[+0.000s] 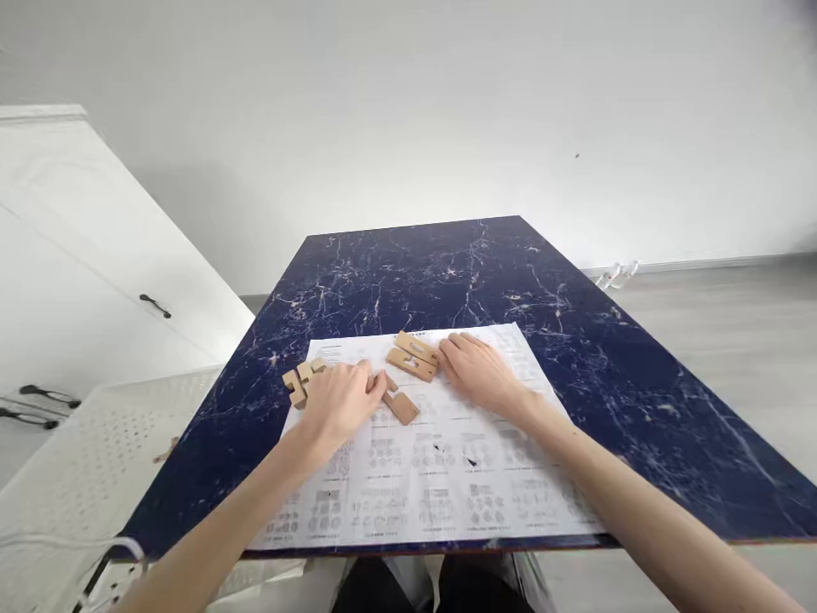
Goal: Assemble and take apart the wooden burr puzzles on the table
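My left hand (341,396) is closed, with thumb and fingers at the upper end of a notched wooden puzzle piece (403,409) that lies slanted on a printed sheet (396,502). Beside that hand, on its left, sits a cluster of interlocking wooden pieces (297,387), partly hidden behind the fingers. Two slotted wooden pieces lie side by side near the sheet's top: the upper slotted piece (414,346) and the lower slotted piece (410,364). My right hand (472,366) has its fingers curled together against their right ends.
The sheet carries rows of small diagrams and lies at the near edge of a dark blue marbled table (421,272). A white cabinet (95,230) and a perforated white surface (108,434) stand to the left. Clear plastic items (618,274) are beyond the right edge.
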The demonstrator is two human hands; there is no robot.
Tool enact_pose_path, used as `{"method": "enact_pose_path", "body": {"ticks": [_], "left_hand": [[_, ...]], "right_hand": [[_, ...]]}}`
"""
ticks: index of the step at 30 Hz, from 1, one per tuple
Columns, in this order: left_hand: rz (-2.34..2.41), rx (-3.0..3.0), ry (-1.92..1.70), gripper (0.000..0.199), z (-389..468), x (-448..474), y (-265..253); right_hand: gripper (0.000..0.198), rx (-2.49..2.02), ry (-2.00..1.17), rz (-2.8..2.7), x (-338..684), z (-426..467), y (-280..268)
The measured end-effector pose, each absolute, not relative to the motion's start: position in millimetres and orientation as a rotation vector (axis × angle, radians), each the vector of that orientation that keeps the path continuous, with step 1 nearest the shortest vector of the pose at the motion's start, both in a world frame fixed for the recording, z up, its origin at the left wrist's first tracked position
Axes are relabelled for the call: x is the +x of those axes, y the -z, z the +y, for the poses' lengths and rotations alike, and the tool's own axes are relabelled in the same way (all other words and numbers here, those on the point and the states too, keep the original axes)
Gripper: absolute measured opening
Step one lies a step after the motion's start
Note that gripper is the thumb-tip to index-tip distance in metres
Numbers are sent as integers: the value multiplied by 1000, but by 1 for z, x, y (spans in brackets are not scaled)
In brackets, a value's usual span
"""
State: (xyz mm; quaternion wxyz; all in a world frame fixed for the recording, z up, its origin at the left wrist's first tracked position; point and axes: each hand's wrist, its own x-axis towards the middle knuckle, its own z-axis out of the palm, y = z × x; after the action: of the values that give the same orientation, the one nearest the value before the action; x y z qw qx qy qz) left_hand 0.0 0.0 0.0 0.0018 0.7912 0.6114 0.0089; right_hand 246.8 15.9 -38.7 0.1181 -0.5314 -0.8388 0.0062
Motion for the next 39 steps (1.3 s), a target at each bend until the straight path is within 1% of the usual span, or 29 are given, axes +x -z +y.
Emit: {"method": "enact_pose_path", "body": {"ticks": [5,6,8,10,11,13,17,24,30,36,39], "left_hand": [[1506,2721,-534,22,-5,5,1],[1418,2736,-592,23,-7,9,4],[1311,2723,-616,38,-9,16,11],[1265,2690,-567,58,-9,24,17],[1256,2677,-527,65,-8,27,20],[1258,2657,-431,71,-4,31,24],[1246,2642,-268,71,9,32,29],[1284,2620,-214,66,33,26,28],[1156,2518,10,74,47,3,11],[1195,2492,46,69,62,-31,5],[1277,2487,73,73,64,-38,4]], "right_hand": [[32,-1453,-50,-2506,247,14,37],[34,-1434,-57,-2514,247,14,37],[36,-1405,-69,-2521,248,14,37],[37,-1394,-78,-2517,248,14,36],[38,-1393,-82,-2511,249,14,37],[39,-1397,-89,-2496,249,15,37],[39,-1400,-110,-2465,250,16,39],[39,-1397,-132,-2429,250,18,43],[40,-1397,-159,-2405,251,17,45],[40,-1393,-183,-2385,250,17,46],[41,-1393,-190,-2375,250,17,47]]}}
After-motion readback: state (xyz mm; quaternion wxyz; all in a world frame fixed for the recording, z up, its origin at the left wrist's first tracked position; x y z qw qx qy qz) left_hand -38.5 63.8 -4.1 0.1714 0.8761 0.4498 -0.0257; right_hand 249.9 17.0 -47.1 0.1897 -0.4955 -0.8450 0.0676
